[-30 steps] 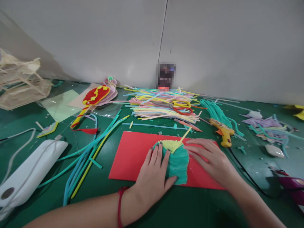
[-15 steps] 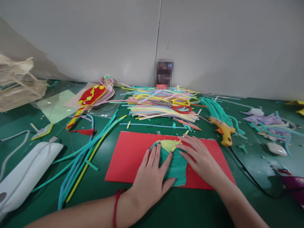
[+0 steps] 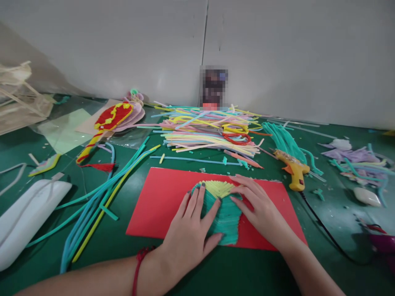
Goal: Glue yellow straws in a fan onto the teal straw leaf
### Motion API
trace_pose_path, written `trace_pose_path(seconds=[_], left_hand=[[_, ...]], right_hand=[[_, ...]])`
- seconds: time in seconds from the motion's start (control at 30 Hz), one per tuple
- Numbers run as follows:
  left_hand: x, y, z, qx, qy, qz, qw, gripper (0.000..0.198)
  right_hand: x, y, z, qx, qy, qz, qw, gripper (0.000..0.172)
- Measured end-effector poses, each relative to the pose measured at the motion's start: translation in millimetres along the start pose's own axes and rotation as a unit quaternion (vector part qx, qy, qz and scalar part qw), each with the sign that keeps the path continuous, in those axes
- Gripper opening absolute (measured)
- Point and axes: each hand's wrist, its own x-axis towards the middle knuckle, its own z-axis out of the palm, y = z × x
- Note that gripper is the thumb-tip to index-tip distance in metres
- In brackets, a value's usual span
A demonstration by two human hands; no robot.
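Note:
A red card point(image 3: 151, 201) lies on the table, with a teal strip-covered shape point(image 3: 228, 224) on it. Pale yellow strips point(image 3: 217, 188) in a V pattern cover the shape's top. My left hand point(image 3: 191, 226) rests flat over the shape's left side, fingers spread and fingertips near the yellow part. At the upper right edge of the shape, my right hand point(image 3: 261, 209) has its fingers stretched out, their tips touching the yellow and teal strips. Both palms hide some of the card and shape.
Behind the card lies a pile of coloured pipe cleaners point(image 3: 185, 139) with red-handled scissors point(image 3: 236, 139) on top. A yellow glue gun point(image 3: 296, 172) and its cord sit right. At left are a red-and-yellow fan point(image 3: 114, 117), loose stems point(image 3: 92, 197) and a white power strip point(image 3: 33, 218).
The view has shifted slightly. A short yellow strip end that stuck out by my right fingertips no longer shows. Both hands stay on the shape in nearly the same pose.

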Motion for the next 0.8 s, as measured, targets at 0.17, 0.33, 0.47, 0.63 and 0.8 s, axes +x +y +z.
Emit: trace_pose_path(seconds=[0.17, 0.33, 0.47, 0.63, 0.8], left_hand=[[0.2, 0.0, -0.6, -0.008, -0.006, -0.002, 1.0, 0.061], [0.4, 0.6, -1.0, -0.012, -0.017, -0.002, 1.0, 0.061], [0.2, 0.7, -0.2, -0.02, -0.018, -0.005, 1.0, 0.06], [0.1, 0.4, 0.2, -0.029, -0.023, -0.009, 0.999, 0.059], [0.0, 0.3, 0.2, -0.019, -0.017, -0.003, 1.0, 0.061]], right_hand=[[-1.6, 1.8, 0.0, -0.008, 0.017, 0.006, 1.0, 0.013], [-1.5, 4.9, 1.2, 0.002, 0.03, 0.016, 0.999, 0.017], [0.0, 4.3, 2.7, 0.011, 0.053, 0.015, 0.998, 0.02], [0.6, 3.6, 3.2, -0.009, 0.104, 0.063, 0.993, 0.016], [-0.8, 4.9, 3.7, -0.007, 0.114, 0.098, 0.989, 0.017]])
